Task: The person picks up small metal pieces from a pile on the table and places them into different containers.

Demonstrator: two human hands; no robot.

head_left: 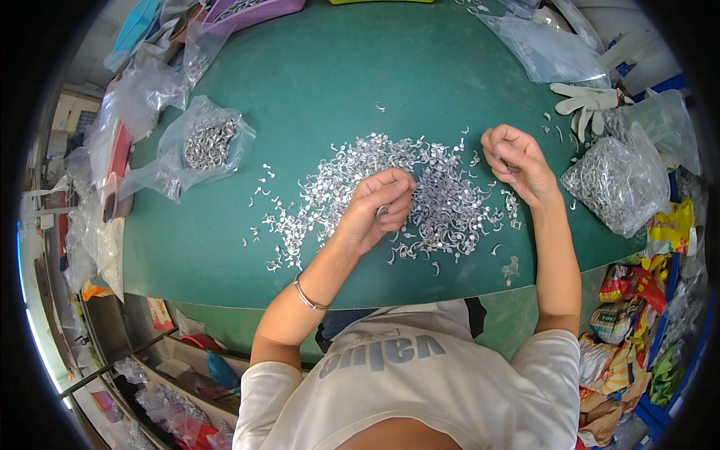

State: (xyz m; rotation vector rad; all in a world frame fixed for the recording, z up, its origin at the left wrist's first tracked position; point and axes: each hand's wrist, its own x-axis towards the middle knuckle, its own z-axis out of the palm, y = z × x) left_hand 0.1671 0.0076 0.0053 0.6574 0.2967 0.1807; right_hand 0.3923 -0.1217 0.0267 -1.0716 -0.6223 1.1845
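A wide heap of small silver metal pieces (360, 172), curved like hooks with round flat ends, lies loose on the green tabletop (202, 255). Over the heap's middle is my left hand (381, 204), its fingers curled; a bit of grey metal shows inside them, partly hidden. My right hand (517, 161) is raised just right of the heap, fingertips pinched together. Something small and dark shows in its palm, too hidden to name. A metal bangle (306, 295) circles my left wrist.
An open plastic bag of metal parts (211, 142) lies at left, a fuller bag (619, 184) at right. Beyond that one is a white work glove (589, 105). A purple bin (251, 11) stands at the far edge. Colourful packages (630, 289) crowd the right side below table level.
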